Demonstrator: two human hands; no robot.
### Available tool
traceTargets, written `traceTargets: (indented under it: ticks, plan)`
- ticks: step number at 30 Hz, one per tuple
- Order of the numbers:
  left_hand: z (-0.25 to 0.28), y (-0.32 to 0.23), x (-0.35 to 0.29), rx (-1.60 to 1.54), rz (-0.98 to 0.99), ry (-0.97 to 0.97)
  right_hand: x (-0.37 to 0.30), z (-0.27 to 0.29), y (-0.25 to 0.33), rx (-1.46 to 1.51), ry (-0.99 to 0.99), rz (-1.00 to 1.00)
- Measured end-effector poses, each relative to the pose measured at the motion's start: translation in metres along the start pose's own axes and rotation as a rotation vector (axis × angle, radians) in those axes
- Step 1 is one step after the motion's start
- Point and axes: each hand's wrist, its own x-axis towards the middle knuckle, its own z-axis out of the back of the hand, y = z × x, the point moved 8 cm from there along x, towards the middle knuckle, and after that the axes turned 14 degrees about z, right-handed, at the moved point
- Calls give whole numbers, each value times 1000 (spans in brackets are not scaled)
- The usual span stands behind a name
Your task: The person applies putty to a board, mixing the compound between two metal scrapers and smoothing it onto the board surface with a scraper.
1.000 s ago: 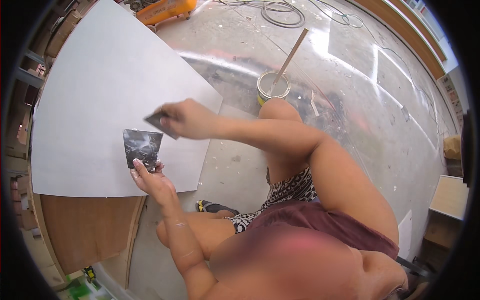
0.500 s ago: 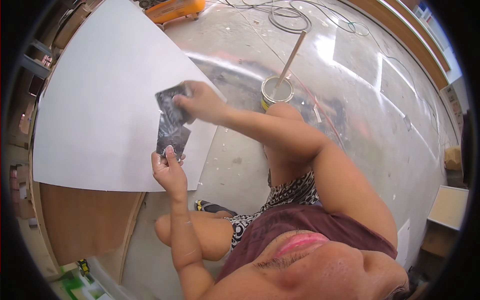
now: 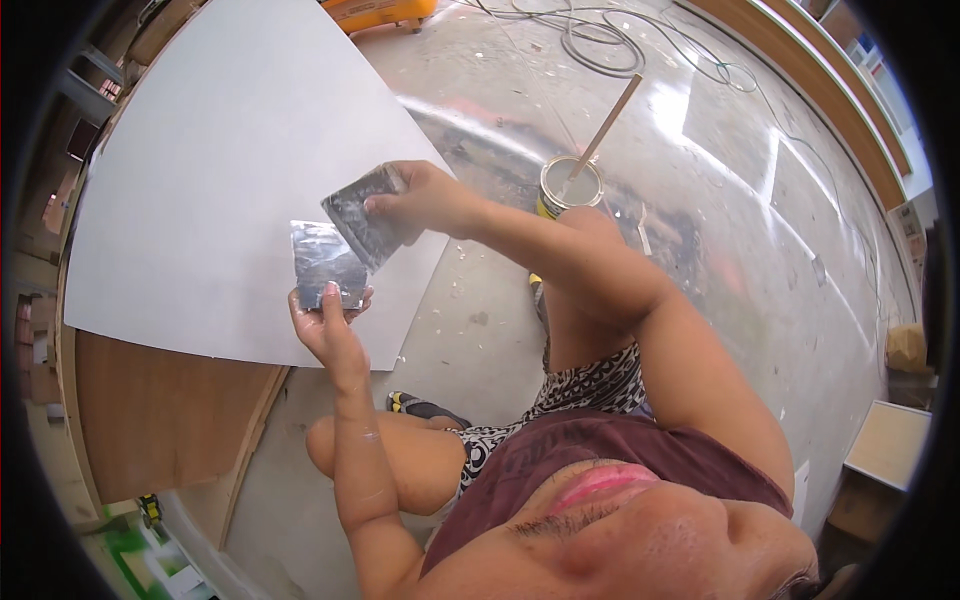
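My left hand (image 3: 332, 322) is closed on the lower edge of a square metal putty scraper (image 3: 328, 252), thumb on its near face. The plate is shiny, with pale smears on it. My right hand (image 3: 420, 198) grips a second, duller putty scraper (image 3: 358, 212), streaked with whitish paste and tilted. One corner of that scraper overlaps the upper right of the left one; whether the two touch I cannot tell. Both are above a large white panel (image 3: 200, 180).
An open can (image 3: 545, 203) of pale paste stands by my knee, a wooden stick (image 3: 608, 125) leaning in it. Hoses (image 3: 600, 45) coil on the far floor beside an orange machine (image 3: 375, 12). A brown wooden board (image 3: 165, 415) lies under the panel's near edge.
The scrapers have shifted against each other: the left one now shows most of its face, and the right one has turned and moved slightly right. The whole view has shifted a little.
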Motion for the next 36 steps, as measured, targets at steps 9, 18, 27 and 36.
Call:
traceTargets:
  ticks: [9,18,27,36]
  plan:
    - [-8,-2,-11,11,-12,-74,-2,-11,0,14,-73,88]
    - [-21,1,-21,309,-7,78,-10,-20,17,-134,-97,217]
    - [7,8,2,-22,23,4,-3,-16,23,-53,-41,257]
    - [22,-9,0,-75,63,-124,-4,-5,26,-459,15,246]
